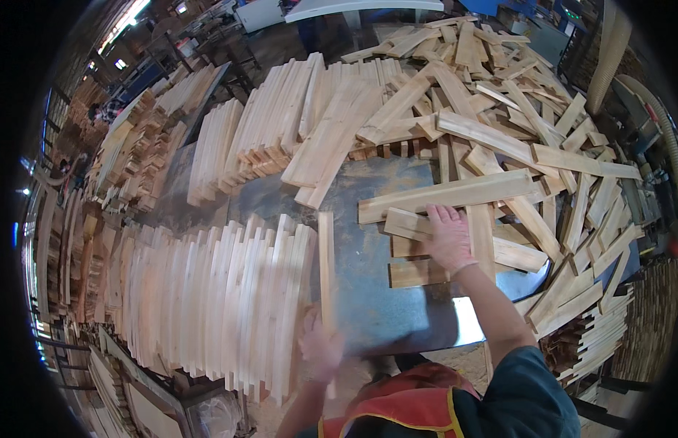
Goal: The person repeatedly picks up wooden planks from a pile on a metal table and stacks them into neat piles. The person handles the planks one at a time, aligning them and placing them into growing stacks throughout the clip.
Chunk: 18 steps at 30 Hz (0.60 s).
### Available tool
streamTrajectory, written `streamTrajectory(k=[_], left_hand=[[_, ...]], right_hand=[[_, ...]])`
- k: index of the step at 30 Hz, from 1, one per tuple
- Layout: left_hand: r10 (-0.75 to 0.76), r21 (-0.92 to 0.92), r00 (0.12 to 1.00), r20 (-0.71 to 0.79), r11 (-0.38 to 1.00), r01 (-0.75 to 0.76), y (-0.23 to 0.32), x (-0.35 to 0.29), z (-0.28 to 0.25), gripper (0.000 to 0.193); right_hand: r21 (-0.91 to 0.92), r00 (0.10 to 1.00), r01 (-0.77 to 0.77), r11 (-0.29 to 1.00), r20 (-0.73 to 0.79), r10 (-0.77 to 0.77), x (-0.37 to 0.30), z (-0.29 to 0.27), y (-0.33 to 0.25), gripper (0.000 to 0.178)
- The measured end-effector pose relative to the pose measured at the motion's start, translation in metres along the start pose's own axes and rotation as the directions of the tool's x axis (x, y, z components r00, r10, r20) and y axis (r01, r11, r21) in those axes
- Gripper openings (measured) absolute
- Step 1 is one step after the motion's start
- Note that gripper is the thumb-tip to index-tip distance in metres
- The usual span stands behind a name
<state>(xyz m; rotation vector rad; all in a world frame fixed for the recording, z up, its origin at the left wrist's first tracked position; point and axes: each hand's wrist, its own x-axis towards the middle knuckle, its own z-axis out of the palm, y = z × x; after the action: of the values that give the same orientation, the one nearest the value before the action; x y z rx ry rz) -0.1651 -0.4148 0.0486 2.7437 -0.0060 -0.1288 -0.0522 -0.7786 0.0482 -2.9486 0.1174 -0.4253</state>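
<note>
My left hand (323, 347), blurred by motion, is around the near part of a narrow wooden board (326, 274). This board lies just right of a long row of upright boards (207, 292). My right hand (450, 237) is stretched out flat, fingers extended, over several short boards (415, 274) on the dark metal tabletop (368, 292). Its fingertips reach a longer pale board (448, 196) lying crosswise just beyond. Another board (482, 237) runs lengthwise beside the right hand. What lies under the palm is hidden.
A loose heap of boards (499, 109) covers the far right of the table. Stacked rows (269, 109) stand at the back, with two boards (331, 139) slanting over them. More stacks (127, 153) are at far left. A ribbed hose (609, 55) hangs at right.
</note>
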Motion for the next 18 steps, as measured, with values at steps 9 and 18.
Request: streamTrajectory(k=[9,18], left_hand=[[0.185,0.36,0.976,-0.112,0.924,-0.133,-0.089,0.0,-0.012,0.079],[0.311,0.263,0.942,-0.123,0.926,-0.271,-0.094,-0.046,-0.049,0.085]], right_hand=[[-0.24,0.779,0.001,0.971,0.609,0.149,0.01,-0.024,0.015,0.035],[0.188,0.923,0.046,0.981,0.366,-0.114,0.0,-0.135,-0.129,0.032]])
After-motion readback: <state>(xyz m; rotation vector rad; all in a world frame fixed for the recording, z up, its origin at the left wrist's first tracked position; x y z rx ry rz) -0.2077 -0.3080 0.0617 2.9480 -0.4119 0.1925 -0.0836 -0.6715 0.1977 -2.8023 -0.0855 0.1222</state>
